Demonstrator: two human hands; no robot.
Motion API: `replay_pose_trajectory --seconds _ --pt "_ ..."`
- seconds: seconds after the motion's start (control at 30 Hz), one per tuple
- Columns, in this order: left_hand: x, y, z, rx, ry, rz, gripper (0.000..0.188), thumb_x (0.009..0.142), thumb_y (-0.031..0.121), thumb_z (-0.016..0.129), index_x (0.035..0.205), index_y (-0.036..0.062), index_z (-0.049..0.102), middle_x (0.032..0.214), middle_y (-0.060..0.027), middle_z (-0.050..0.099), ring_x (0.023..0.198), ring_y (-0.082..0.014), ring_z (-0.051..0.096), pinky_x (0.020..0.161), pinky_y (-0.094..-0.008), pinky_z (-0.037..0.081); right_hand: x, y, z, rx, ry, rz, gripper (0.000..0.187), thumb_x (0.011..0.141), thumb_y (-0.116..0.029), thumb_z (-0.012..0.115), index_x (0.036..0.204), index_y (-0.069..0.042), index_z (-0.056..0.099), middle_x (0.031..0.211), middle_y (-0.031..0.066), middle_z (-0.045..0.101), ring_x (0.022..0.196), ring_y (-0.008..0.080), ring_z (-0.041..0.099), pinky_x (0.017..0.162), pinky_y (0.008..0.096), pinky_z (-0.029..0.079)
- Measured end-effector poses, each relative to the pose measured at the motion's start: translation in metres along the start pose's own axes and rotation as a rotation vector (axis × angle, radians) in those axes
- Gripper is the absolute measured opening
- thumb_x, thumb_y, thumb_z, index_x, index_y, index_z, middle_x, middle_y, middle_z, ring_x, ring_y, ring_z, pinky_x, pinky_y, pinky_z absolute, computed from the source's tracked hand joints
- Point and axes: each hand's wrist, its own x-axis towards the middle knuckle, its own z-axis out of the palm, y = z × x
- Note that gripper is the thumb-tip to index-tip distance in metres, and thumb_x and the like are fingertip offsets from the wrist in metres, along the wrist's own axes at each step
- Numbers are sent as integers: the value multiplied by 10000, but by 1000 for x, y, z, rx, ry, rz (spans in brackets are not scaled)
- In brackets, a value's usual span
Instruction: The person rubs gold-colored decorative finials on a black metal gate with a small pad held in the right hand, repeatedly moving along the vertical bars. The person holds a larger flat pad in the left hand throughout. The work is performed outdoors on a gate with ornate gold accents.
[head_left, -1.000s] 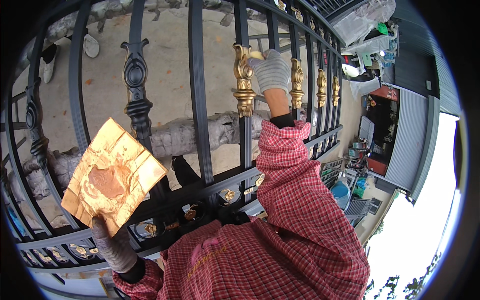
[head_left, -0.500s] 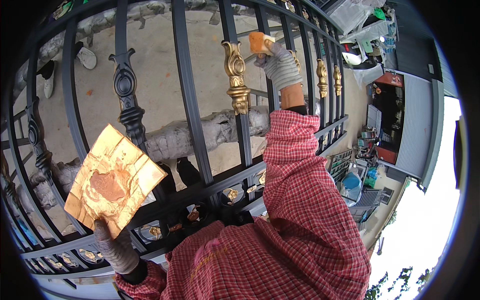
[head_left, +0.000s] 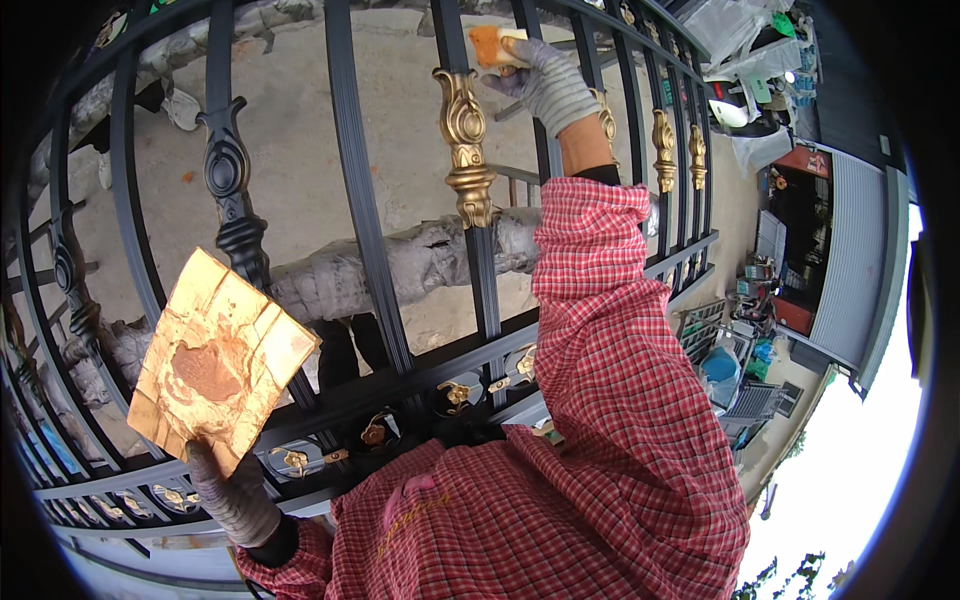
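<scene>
My left hand (head_left: 233, 497), in a grey striped glove, pinches the lower corner of a square gold-coated board (head_left: 262, 352). A brownish patch of wet-looking paint (head_left: 207, 372) lies at the board's middle. My right hand (head_left: 553, 86), in a similar glove with bare fingertips, grips a small sponge (head_left: 496, 46), white with an orange-gold face. The sponge is close to the upper part of a black fence bar (head_left: 450, 38); I cannot tell whether they touch. Below it on that bar sits a gold ornament (head_left: 466, 150). The ornament (head_left: 228, 165) on a bar further left is black.
The black metal fence (head_left: 360, 180) fills the space before me, with small gold flowers (head_left: 457, 394) along its lower rail. A grey wrapped roll (head_left: 420, 262) lies behind the bars. Another person's shoe (head_left: 181, 108) shows at upper left. Stacked goods and a shed (head_left: 850, 270) stand at right.
My right hand with the sponge has moved left and up, nearer the bar bearing the gold ornament. My left hand still holds the board. The whole view has shifted slightly.
</scene>
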Motion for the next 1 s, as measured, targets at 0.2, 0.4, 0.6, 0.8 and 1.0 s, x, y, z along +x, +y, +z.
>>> replay_pose_trajectory --seconds 0.2,0.4,0.6,0.8,1.0 --pt "-4 -1 14 14 9 -11 708 725 344 596 1257 17 263 1237 -108 361 1131 -217 364 956 -353 282 -26 8 8 -1122 266 -224 455 542 -273 738 866 -9 558 761 124 597 709 213 590 656 308 471" --pt "-10 -2 30 32 -24 -12 680 736 342 586 1251 23 278 1241 -102 365 1126 -212 372 952 -346 286 -53 23 42 -1570 253 -271 334 630 -242 667 901 -61 596 836 149 599 784 277 581 680 342 468" --pt "-14 -4 31 42 -53 0 676 736 333 589 1252 27 278 1228 -97 383 1115 -209 387 942 -341 302 -59 34 26 -1438 369 -378 320 642 -282 651 877 -70 606 787 133 604 746 289 580 650 358 463" --pt "-19 -5 37 64 -82 -10 676 723 332 607 1239 23 296 1206 -92 409 1086 -206 417 914 -338 341 -55 28 25 -1363 414 -386 334 628 -270 662 874 -54 599 817 130 600 759 299 570 679 352 448" --pt "-22 -5 37 64 -89 -2 689 727 339 602 1250 33 275 1218 -94 395 1098 -211 406 923 -345 334 -71 40 0 -1570 131 -176 319 641 -283 633 876 -70 602 831 135 595 766 286 570 671 358 448"
